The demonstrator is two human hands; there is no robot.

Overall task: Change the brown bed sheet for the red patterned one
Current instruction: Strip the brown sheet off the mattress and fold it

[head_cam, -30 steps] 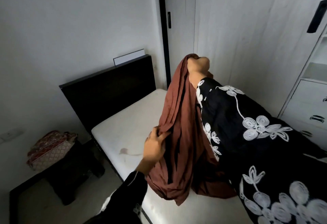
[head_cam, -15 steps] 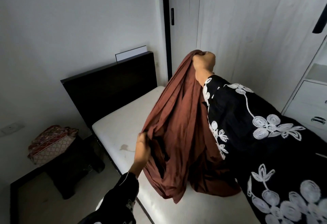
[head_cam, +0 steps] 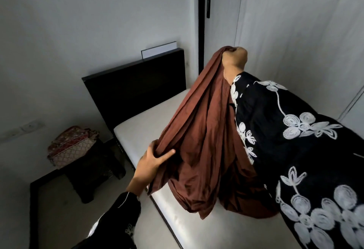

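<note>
drawn wider than before, brown sheet (head_cam: 204,130) leaves mattress (head_cam: 149,122) bare; my left hand (head_cam: 153,160) grips a fold; right hand (head_cam: 235,59) clenches its top.

One brown bed sheet (head_cam: 202,140) in the centre of the frame. One folded red patterned sheet (head_cam: 72,146) at the lower left. Two hands: left hand (head_cam: 151,160) low centre, right hand (head_cam: 234,59) above it. One mattress (head_cam: 149,122), one headboard (head_cam: 136,89), one dark stool (head_cam: 94,172).
</note>
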